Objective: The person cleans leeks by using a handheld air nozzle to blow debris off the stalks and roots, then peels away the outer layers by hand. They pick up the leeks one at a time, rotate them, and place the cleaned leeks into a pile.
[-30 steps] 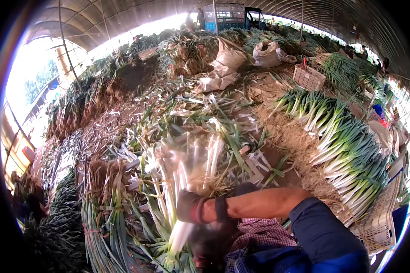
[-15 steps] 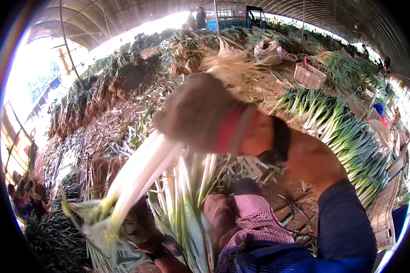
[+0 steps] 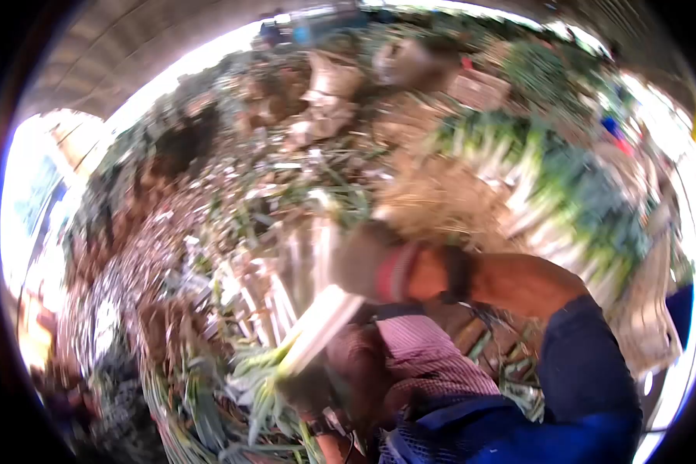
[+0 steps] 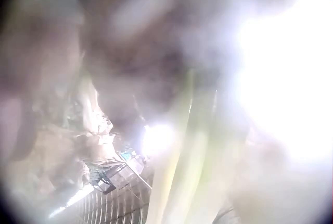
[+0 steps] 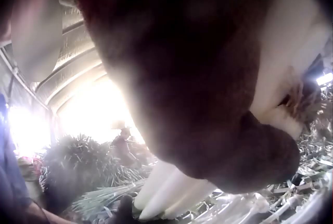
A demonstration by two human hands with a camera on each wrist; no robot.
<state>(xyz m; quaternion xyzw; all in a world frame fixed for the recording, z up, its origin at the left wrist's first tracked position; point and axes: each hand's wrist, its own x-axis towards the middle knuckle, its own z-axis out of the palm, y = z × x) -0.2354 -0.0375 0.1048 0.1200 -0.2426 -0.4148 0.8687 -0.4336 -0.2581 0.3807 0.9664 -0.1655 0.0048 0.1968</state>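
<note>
My gloved right hand (image 3: 367,261) grips a bundle of leeks (image 3: 321,329) on the white stalks, toward the root end. Straw-coloured roots (image 3: 433,203) blur out beyond that hand. At the green end of the same bundle, my gloved left hand (image 3: 309,388) holds the leeks from below, its fingers mostly hidden. The right wrist view shows the dark glove (image 5: 182,83) curled round thick white stalks (image 5: 166,193). Pale green stalks (image 4: 190,167) run close past the left wrist camera, much blurred. More leeks (image 3: 263,298) stand just beyond my hands.
Trimmed leaf scraps (image 3: 209,209) cover the ground ahead. Tied leek bundles (image 3: 193,387) lie at the near left. A long row of leeks (image 3: 549,201) runs along the right, beside a plastic crate (image 3: 649,329). Farther back are sacks (image 3: 329,85) and another crate (image 3: 478,89).
The right hand rose with the leeks from low in front of my knees, then came down and nearer. The left hand moved right along with the green end. The head view has tilted downward.
</note>
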